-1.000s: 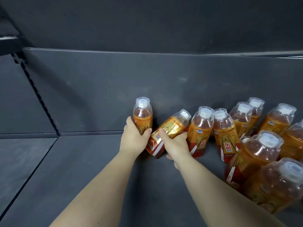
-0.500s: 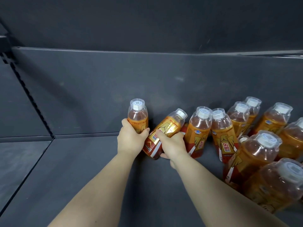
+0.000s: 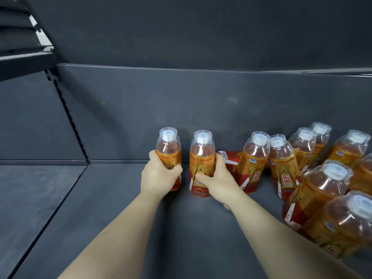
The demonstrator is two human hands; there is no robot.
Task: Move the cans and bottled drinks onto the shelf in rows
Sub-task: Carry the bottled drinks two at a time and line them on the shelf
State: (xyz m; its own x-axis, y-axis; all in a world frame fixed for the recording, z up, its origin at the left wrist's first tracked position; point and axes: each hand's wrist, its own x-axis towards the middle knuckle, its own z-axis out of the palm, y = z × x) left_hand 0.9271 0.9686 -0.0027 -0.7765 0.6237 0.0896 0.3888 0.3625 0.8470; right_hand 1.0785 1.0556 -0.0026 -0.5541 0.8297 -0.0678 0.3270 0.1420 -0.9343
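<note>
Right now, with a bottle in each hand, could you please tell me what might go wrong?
1. A red-labelled bottle seems to lie on its side just behind the right hand; pushing the held bottle back could jam against it.
2. The right forearm runs close to the crowded bottles at the right; withdrawing might topple one.
3. The left hand grips the end bottle apart from its neighbour, so the row could end up gappy.

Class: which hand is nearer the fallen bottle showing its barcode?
Right. The right hand sits just left of the fallen bottle; the left hand is farther left, past an upright bottle.
</note>
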